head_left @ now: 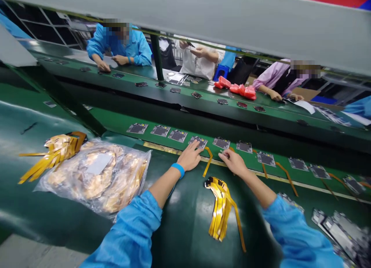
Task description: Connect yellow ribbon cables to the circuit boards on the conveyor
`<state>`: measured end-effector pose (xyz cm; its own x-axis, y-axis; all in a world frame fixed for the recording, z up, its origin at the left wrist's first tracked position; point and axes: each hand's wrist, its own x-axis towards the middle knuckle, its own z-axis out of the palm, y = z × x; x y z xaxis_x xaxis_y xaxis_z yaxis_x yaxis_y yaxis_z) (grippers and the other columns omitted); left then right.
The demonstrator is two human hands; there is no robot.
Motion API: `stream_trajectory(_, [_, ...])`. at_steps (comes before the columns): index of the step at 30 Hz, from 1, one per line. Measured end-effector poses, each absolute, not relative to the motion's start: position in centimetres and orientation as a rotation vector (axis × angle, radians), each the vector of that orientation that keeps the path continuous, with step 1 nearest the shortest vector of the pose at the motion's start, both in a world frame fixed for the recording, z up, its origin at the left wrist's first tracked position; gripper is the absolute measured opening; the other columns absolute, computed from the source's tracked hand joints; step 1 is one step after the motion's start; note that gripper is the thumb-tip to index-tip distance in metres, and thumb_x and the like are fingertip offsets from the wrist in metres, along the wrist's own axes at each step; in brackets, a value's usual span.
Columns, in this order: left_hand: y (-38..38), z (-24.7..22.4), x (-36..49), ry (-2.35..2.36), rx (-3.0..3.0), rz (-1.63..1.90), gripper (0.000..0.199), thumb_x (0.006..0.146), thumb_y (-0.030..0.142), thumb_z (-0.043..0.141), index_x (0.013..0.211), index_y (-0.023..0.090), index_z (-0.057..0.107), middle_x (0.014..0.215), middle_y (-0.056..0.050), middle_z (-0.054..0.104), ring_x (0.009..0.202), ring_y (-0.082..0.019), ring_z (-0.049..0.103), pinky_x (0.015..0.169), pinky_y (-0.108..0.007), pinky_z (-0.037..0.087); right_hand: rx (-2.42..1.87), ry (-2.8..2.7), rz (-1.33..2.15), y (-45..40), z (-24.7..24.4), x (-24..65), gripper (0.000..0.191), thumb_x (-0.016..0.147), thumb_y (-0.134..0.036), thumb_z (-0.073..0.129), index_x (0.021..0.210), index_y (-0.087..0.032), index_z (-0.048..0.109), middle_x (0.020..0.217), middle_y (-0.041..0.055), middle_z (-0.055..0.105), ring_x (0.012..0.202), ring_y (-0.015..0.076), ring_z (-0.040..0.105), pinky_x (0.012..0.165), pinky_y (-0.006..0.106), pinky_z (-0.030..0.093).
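red bundles (249, 92) lie on the far bench (142, 72) between a person in white (203, 67) and one in pink (268, 78). a grey panel (185, 17) crosses above.

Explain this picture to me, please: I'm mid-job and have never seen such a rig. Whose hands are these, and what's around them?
There is no robot here. A camera on a person's head looks forward and down, giving this single view. The left hand, with a blue wristband, touches one circuit board. The right hand is beside the row of boards, fingers bent; I cannot tell whether it grips anything. Between the forearms lies a bunch of orange strips. To the left are a clear bag of similar pieces and a loose bunch; to the right, piled boards. The people across the line are co-workers.
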<state>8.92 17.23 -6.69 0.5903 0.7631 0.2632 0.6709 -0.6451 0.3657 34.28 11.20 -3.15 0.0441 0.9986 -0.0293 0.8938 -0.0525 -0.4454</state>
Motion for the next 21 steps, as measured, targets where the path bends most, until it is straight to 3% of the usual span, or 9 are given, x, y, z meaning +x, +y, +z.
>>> stream_trajectory(3, [17.2,-6.3,8.7,1.199,2.562,0.704,0.034,0.09,0.018,0.044,0.106,0.018,0.074,0.118,-0.011,0.067,0.115,-0.026,0.059,0.105,-0.046,0.049,-1.911,-1.993,0.571,6.8,-2.8,36.4,0.038,0.094,-0.056,0.052,0.083,-0.022,0.064,0.076,0.0029,0.067,0.067,0.0185,0.059,0.062,0.028,0.038])
stream_trajectory(6, [17.1,-6.0,8.8,1.161,2.573,0.629,0.032,0.092,0.021,0.043,0.094,0.019,0.075,0.101,-0.01,0.069,0.104,-0.027,0.06,0.102,-0.05,0.048,-1.916,-2.009,0.669,2.8,-1.9,37.0,0.037,0.094,-0.054,0.053,0.086,-0.021,0.068,0.078,0.0042,0.068,0.069,0.0187,0.059,0.062,0.028,0.039])
stream_trajectory(8, [17.0,-5.9,8.9,1.12,2.589,0.576,0.034,0.091,0.023,0.045,0.106,0.02,0.075,0.118,-0.011,0.07,0.118,-0.029,0.058,0.112,-0.053,0.041,-1.919,-2.021,0.76,0.8,-1.3,36.8,0.033,0.094,-0.05,0.054,0.09,-0.021,0.071,0.082,0.0041,0.069,0.072,0.0185,0.061,0.063,0.028,0.041])
stream_trajectory(10, [16.9,-5.9,9.0,1.099,2.602,0.519,0.044,0.09,0.025,0.047,0.127,0.021,0.07,0.144,-0.01,0.06,0.139,-0.032,0.046,0.122,-0.056,0.029,-1.903,-2.056,0.84,-0.5,-0.7,36.2,0.028,0.094,-0.046,0.057,0.093,-0.022,0.072,0.086,0.004,0.069,0.076,0.0184,0.062,0.065,0.028,0.043])
stream_trajectory(12, [16.9,-6.0,9.0,1.086,2.61,0.457,0.05,0.09,0.027,0.046,0.136,0.022,0.065,0.157,-0.007,0.05,0.15,-0.032,0.034,0.126,-0.058,0.02,-1.885,-2.094,0.888,-1.3,-0.4,35.6,0.024,0.094,-0.043,0.06,0.098,-0.024,0.073,0.09,0.004,0.069,0.079,0.0186,0.063,0.067,0.028,0.044])
stream_trajectory(16, [16.9,-6.2,8.9,1.086,2.603,0.467,0.045,0.091,0.026,0.044,0.127,0.023,0.071,0.15,-0.007,0.057,0.149,-0.029,0.039,0.128,-0.055,0.02,-1.847,-2.143,0.913,-1.7,-0.6,34.5,0.023,0.091,-0.036,0.066,0.112,-0.026,0.071,0.097,0.0033,0.069,0.087,0.0192,0.065,0.07,0.027,0.045])
stream_trajectory(21, [17.0,-6.0,8.8,1.11,2.597,0.532,0.042,0.091,0.023,0.043,0.121,0.019,0.073,0.14,-0.009,0.063,0.142,-0.028,0.046,0.126,-0.05,0.026,-1.839,-2.141,0.931,-1.4,-1.4,34.5,0.01,0.091,-0.032,0.067,0.088,-0.022,0.069,0.093,0.0014,0.071,0.084,0.0173,0.065,0.072,0.027,0.043])
